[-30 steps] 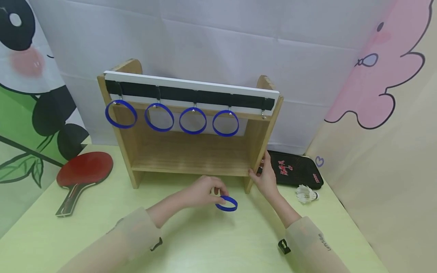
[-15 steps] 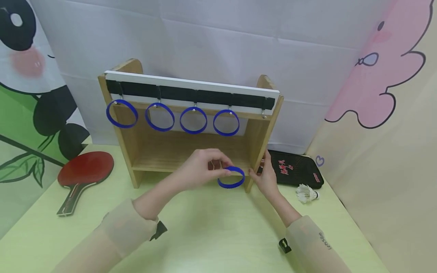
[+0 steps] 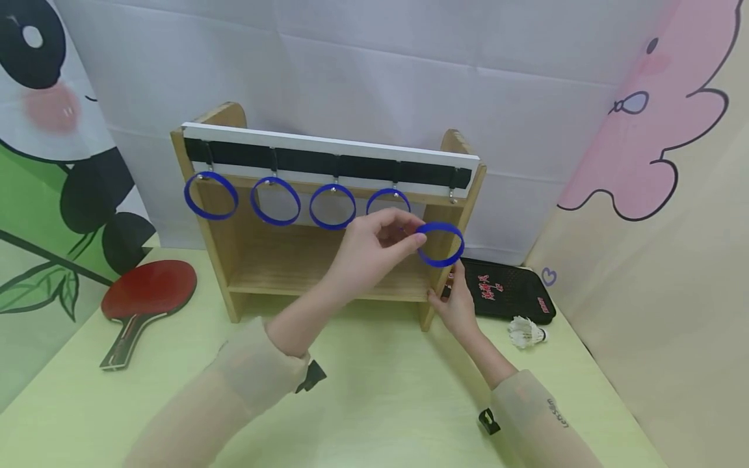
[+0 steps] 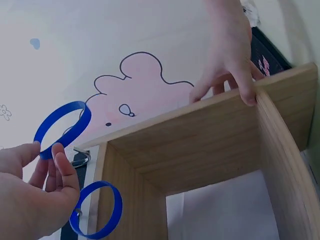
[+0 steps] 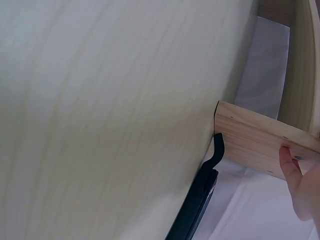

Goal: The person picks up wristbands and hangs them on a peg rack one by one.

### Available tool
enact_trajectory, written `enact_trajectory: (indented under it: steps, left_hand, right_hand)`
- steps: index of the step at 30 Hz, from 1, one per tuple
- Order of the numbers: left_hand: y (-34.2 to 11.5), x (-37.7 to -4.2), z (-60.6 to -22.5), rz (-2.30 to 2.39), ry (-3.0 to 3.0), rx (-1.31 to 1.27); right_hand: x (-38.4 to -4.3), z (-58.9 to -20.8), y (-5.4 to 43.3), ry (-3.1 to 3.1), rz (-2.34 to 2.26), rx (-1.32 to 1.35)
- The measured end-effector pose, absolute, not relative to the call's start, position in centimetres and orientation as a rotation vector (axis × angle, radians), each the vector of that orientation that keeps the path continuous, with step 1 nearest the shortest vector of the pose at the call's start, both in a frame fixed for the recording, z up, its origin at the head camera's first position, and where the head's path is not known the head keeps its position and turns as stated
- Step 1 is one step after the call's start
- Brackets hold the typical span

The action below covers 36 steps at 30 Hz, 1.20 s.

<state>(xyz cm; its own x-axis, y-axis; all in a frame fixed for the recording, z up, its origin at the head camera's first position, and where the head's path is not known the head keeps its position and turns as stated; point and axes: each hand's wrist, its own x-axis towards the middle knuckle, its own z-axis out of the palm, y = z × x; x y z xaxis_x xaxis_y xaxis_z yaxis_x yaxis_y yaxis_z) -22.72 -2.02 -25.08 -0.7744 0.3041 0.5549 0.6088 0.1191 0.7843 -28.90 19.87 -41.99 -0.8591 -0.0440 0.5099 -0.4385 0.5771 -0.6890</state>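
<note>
My left hand (image 3: 377,244) pinches a thin blue ring (image 3: 439,262) by its left edge between thumb and fingers. The ring is in the air before the right end of the wooden shelf (image 3: 330,263), below a bare metal hook (image 3: 453,195). Several matching rings hang in a row from hooks on the black strip (image 3: 304,159); my left hand partly covers the nearest hanging ring (image 3: 387,191). In the left wrist view the held ring (image 4: 75,131) is close to that hook (image 4: 85,155). My right hand (image 3: 458,307) grips the shelf's right side panel, its thumb on the front edge.
On the table (image 3: 374,403), a red table tennis bat (image 3: 149,289) lies to the left. Right of the shelf lie a black case (image 3: 509,289) and a white shuttlecock (image 3: 526,332). A pale cloth (image 3: 363,71) hangs behind the shelf.
My left hand has lifted the blue ring from low over the table, up and rightward, to the shelf's right end. My right hand keeps its place on the side panel.
</note>
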Motion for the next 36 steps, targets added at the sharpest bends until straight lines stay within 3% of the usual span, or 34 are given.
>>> enact_trajectory:
  steps: [17,36]
  left_hand:
    - [2.1,-25.4,-26.0,-2.023,-1.806,-0.748]
    - [0.7,-25.4,-27.9,-1.899,-1.894,-0.761]
  right_hand:
    - [-29.1,-42.1,19.9,-2.376,1.221,0.391]
    - [-28.7,-41.7,19.8,-2.355,1.209,0.442]
